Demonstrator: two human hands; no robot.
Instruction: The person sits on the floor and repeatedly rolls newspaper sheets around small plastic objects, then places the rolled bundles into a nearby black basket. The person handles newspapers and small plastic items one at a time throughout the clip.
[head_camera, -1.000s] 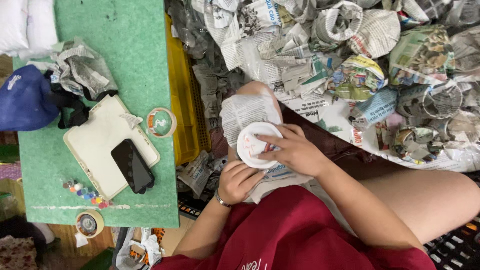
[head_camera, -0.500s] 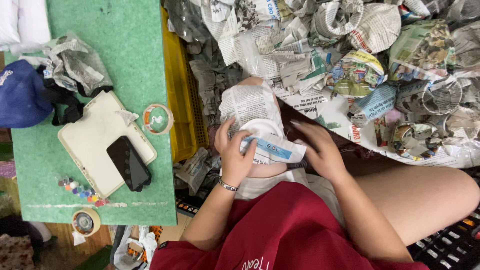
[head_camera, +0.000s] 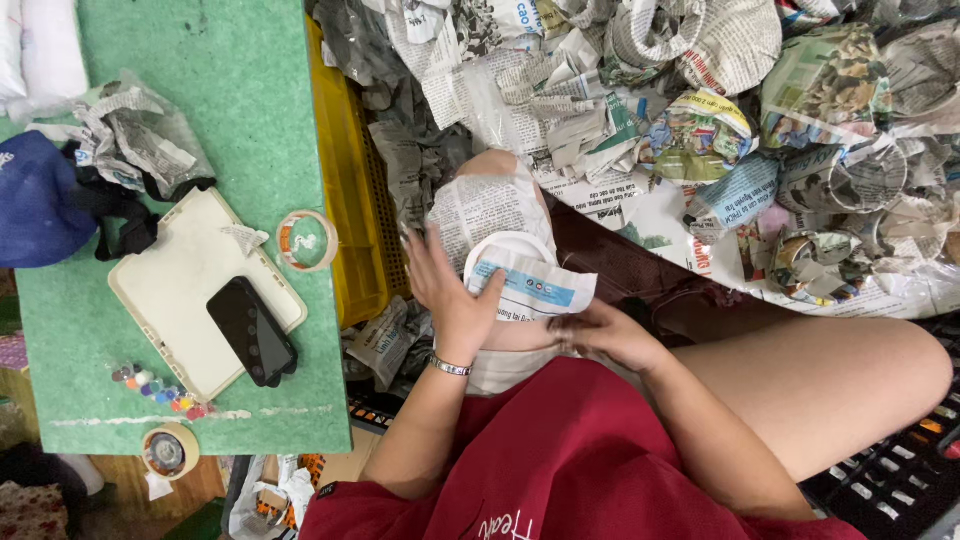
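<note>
A round white dish (head_camera: 498, 248) lies on a sheet of newspaper (head_camera: 478, 208) spread over my knee. A corner of the newspaper (head_camera: 530, 288) is folded over the dish. My left hand (head_camera: 452, 296) presses on the left side of the dish and paper, fingers spread. My right hand (head_camera: 606, 332) grips the folded paper edge at the lower right of the dish. I wear a red shirt and a thin bracelet (head_camera: 449, 367) on the left wrist.
A heap of newspaper-wrapped bundles (head_camera: 720, 130) fills the floor beyond my knee. A yellow crate (head_camera: 352, 200) stands beside a green table (head_camera: 230, 90) holding a white tray (head_camera: 170, 290), a black phone (head_camera: 252, 330), tape rolls (head_camera: 307, 240) and a blue cap (head_camera: 35, 200).
My right hand left the top of the dish and moved to the lower right. My left hand came up onto the dish. A newspaper corner got folded over the dish.
</note>
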